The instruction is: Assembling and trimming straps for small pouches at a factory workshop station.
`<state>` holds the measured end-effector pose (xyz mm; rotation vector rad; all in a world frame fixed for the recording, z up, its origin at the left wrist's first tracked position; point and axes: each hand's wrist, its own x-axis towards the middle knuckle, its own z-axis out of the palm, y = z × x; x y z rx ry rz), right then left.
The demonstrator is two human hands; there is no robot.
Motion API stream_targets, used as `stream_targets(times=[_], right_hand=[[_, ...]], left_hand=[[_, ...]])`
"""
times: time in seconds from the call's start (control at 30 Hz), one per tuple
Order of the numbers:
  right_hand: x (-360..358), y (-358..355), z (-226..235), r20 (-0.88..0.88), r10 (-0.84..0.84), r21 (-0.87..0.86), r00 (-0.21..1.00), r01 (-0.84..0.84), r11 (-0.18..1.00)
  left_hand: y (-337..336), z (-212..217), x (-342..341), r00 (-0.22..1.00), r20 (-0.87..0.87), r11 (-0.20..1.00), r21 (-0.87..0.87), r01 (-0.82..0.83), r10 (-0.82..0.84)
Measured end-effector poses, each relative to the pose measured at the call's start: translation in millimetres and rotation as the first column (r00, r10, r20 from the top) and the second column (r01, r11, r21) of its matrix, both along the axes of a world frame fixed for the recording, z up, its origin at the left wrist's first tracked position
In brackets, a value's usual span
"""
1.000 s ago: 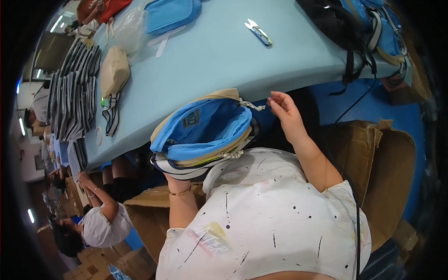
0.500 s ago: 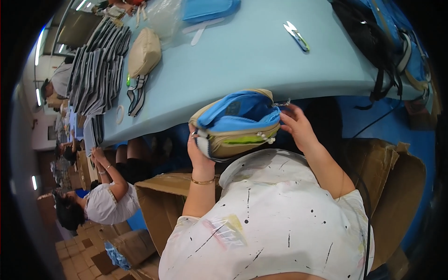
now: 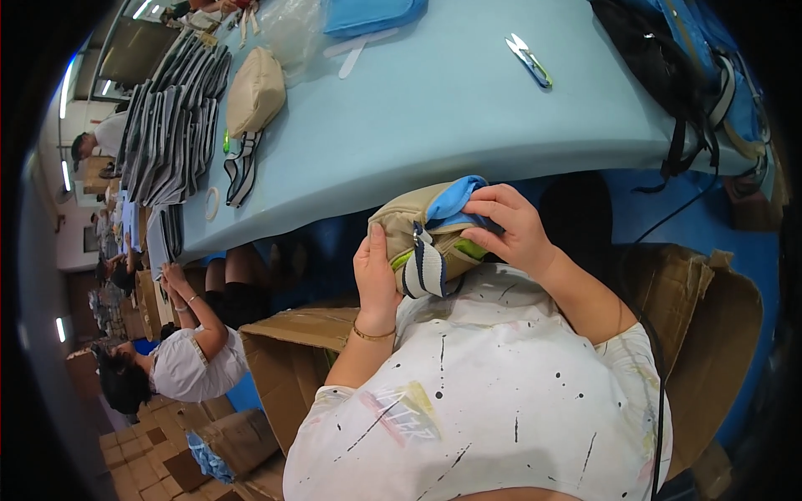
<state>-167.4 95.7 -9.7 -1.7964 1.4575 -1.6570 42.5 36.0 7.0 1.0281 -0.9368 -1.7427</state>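
A small beige waist bag (image 3: 403, 219) with a blue lining and a striped webbing strap is held between my hands, just off the table's near edge. My left hand (image 3: 376, 271) grips its left end, thumb on the beige fabric. At the opening, my right hand (image 3: 511, 224) pinches the edge where the blue lining shows. The strap hangs down the side turned toward me, and a bit of bright green trim shows under my right fingers. Part of the bag's far side is hidden.
On the light blue table (image 3: 401, 108) lie thread snips (image 3: 530, 62), another beige bag (image 3: 256, 92) with a striped strap, a tape ring (image 3: 212, 203) and a blue pouch (image 3: 372, 15). Grey pieces (image 3: 174, 125) are stacked left. A black backpack (image 3: 647, 63) sits right. Cardboard boxes (image 3: 292, 334) flank me; a co-worker (image 3: 196, 359) is at left.
The bag has been turned so its strapped end faces me, and its wide opening has narrowed. My right hand has moved from the zipper end onto the opening's edge.
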Motion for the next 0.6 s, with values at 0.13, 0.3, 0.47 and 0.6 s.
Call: stream_targets(times=[0.13, 0.3, 0.47, 0.6], right_hand=[[3.2, 0.8, -7.5, -0.265, -0.122, -0.097, 0.957, 0.099, 0.99], [9.2, 4.4, -20.0, 0.338, 0.084, 0.25, 0.937, -0.175, 0.952], [6.7, 12.9, 0.3, 0.724, 0.189, 0.398, 0.664, -0.625, 0.671], [5.5, 29.7, -2.7, 0.58, 0.019, 0.395, 0.815, -0.301, 0.868]], left_hand=[[0.8, -2.0, 2.3, 0.993, 0.105, 0.994, -0.083, 0.064, -0.055], [-12.2, -11.1, 2.9, 0.987, 0.157, 0.989, -0.137, 0.062, -0.04], [-27.1, -26.3, 12.5, 0.977, 0.163, 0.991, 0.028, 0.134, -0.136], [-13.1, -20.1, 12.3, 0.928, 0.368, 0.963, -0.225, 0.147, -0.055]])
